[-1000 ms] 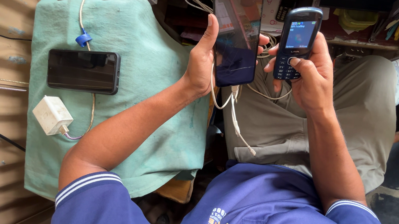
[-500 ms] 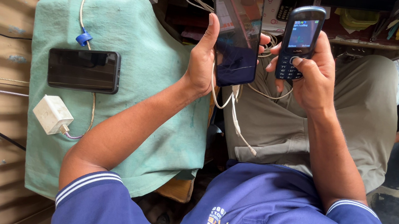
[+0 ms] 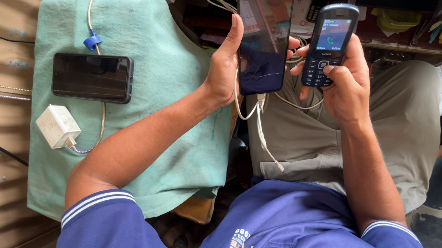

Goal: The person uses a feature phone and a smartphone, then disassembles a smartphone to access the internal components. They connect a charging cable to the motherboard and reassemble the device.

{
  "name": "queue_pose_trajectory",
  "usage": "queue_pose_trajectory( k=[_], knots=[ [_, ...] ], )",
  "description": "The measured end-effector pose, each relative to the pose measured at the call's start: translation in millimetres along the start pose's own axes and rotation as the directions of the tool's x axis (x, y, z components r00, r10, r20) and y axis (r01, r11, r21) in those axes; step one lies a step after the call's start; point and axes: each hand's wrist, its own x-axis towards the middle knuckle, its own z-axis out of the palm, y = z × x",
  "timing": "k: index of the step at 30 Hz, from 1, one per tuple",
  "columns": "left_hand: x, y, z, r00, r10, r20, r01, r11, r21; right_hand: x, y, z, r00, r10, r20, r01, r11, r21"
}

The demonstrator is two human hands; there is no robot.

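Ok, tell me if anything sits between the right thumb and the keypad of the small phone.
Nothing visible does. The right hand has the small dark blue keypad phone in its grip, thumb lying directly on the keys. The large black smartphone in the left hand stands beside it, apart.

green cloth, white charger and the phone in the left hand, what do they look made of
Green cloth: woven fabric, matte, going by its soft creases and worn patches.
Charger: looks like hard white plastic, smooth, slightly scuffed, with boxy moulded edges.
Phone in the left hand: glossy front, probably glass, since it mirrors the surroundings; the dark rim could be plastic or metal.
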Motion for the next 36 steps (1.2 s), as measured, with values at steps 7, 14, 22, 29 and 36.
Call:
queue_pose_trajectory(
  k=[7, 14, 22, 29, 36],
  knots=[
    [0.0, 0.3, 0.4, 1.0, 0.0, 0.003, 0.0, 1.0, 0.0, -0.5, -0.3, 0.5, 1.0, 0.003, -0.011, -0.003, 1.0, -0.005],
    [-0.3, -0.2, 1.5, 1.0, 0.007, -0.011, -0.007, 1.0, -0.009, -0.7, -0.3, 0.5, 1.0, -0.001, -0.015, 0.001, 1.0, -0.017],
    [-0.5, 0.1, 1.1, 1.0, 0.017, 0.01, -0.017, 1.0, -0.022, -1.7, 4.3, -2.9, 0.999, -0.033, 0.0, 0.033, 0.999, -0.024],
    [-0.3, -0.3, 1.2, 1.0, 0.006, 0.008, -0.006, 1.0, -0.03, -2.3, 5.2, -4.0, 0.999, -0.045, 0.021, 0.046, 0.997, -0.056],
    [-1.3, 0.3, 1.7, 1.0, 0.002, 0.012, -0.002, 1.0, -0.008, -1.4, 4.3, -1.5, 1.0, -0.018, 0.008, 0.018, 0.999, -0.027]
  ],
)
